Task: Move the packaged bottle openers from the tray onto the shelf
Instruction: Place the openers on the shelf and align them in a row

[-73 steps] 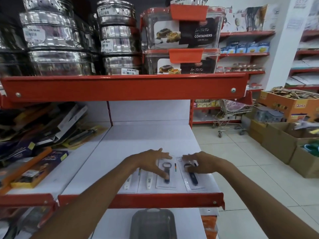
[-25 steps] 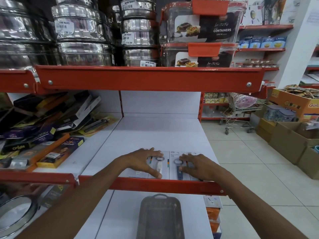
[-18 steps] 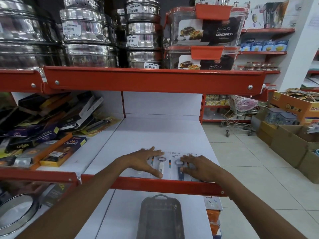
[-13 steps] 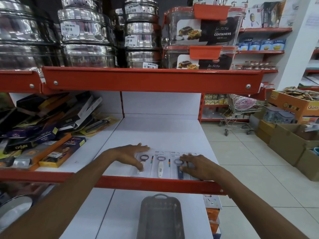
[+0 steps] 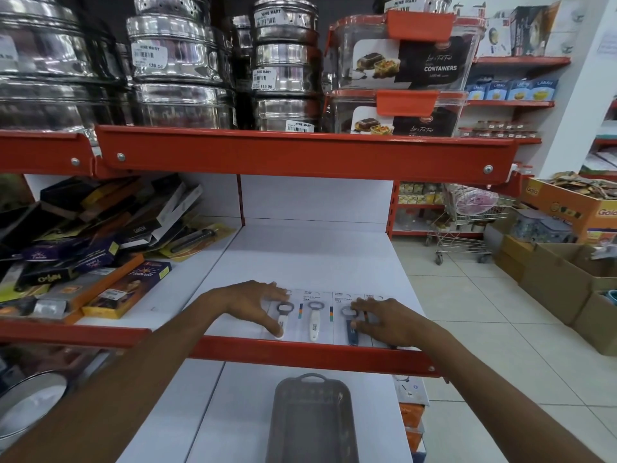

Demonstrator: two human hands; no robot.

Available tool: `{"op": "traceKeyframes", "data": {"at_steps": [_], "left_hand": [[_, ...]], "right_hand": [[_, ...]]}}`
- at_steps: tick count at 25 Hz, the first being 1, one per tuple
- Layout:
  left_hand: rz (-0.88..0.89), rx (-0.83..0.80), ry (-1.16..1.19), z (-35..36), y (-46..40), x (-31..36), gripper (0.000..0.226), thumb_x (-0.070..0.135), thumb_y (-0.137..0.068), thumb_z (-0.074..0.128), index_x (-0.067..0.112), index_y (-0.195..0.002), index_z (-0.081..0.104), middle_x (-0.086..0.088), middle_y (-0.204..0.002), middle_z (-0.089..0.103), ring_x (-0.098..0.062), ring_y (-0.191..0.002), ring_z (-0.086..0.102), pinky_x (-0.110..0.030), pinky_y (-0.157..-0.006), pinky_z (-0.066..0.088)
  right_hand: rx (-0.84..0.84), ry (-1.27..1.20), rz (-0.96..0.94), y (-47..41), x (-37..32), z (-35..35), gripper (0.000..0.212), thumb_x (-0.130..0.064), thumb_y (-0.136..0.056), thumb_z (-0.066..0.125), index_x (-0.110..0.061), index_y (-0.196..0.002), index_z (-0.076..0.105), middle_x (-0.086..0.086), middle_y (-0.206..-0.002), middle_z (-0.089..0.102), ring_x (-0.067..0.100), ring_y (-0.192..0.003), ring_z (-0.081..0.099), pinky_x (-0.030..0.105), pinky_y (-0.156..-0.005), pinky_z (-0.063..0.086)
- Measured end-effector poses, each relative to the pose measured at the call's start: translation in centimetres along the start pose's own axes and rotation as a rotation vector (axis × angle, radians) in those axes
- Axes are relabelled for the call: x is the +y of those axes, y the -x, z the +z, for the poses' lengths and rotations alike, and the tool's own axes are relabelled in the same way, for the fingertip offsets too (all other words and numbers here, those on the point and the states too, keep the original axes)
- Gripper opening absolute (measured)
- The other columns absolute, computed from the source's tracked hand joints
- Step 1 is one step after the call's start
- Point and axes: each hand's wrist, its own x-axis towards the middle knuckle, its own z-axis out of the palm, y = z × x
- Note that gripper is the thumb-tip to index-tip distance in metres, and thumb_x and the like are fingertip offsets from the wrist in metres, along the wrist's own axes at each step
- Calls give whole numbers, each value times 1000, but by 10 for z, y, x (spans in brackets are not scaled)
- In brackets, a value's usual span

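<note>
Several carded bottle openers lie side by side near the front edge of the white shelf (image 5: 310, 259). My left hand (image 5: 248, 304) rests flat, fingers spread, on the leftmost white-handled opener card (image 5: 283, 320). A second white-handled opener (image 5: 314, 324) lies uncovered in the middle. My right hand (image 5: 384, 324) presses flat on the blue-handled opener card (image 5: 350, 329) and on another card beside it, mostly hidden under the palm. The grey tray (image 5: 312, 422) sits on the shelf below, and nothing shows in it.
Boxed and carded kitchen goods (image 5: 86, 248) are piled on the shelf section to the left. Steel tins (image 5: 180, 71) and plastic containers (image 5: 400, 71) fill the shelf above. Cardboard boxes (image 5: 567, 279) and a trolley (image 5: 467, 225) stand on the tiled floor at right.
My left hand has slid left off the middle cards onto the leftmost card, uncovering two white-handled openers. The cards are now spread in a row. My right hand has stayed on the blue opener.
</note>
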Motion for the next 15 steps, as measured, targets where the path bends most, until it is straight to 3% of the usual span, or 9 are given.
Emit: {"op": "traceKeyframes", "data": {"at_steps": [10,15], "left_hand": [[-21,-17,-60,-5,5,1,91,57,-74,76,28,-150,35,5,-164,26,-16,-153,12,-39,-121,19],[-49,-31,-50,-2,4,-3,98,64,-68,73,34,-151,31,2,-167,17,-18,-153,16,-38,-119,23]], "right_hand": [[-21,-10,17,4,-4,-2,51,-49,-93,52,-29,-140,42,7,-141,52,29,-122,52,39,-102,41],[-21,11,26,2,-8,-3,47,-43,-95,51,-27,-139,43,8,-141,51,30,-123,51,41,-104,39]]}}
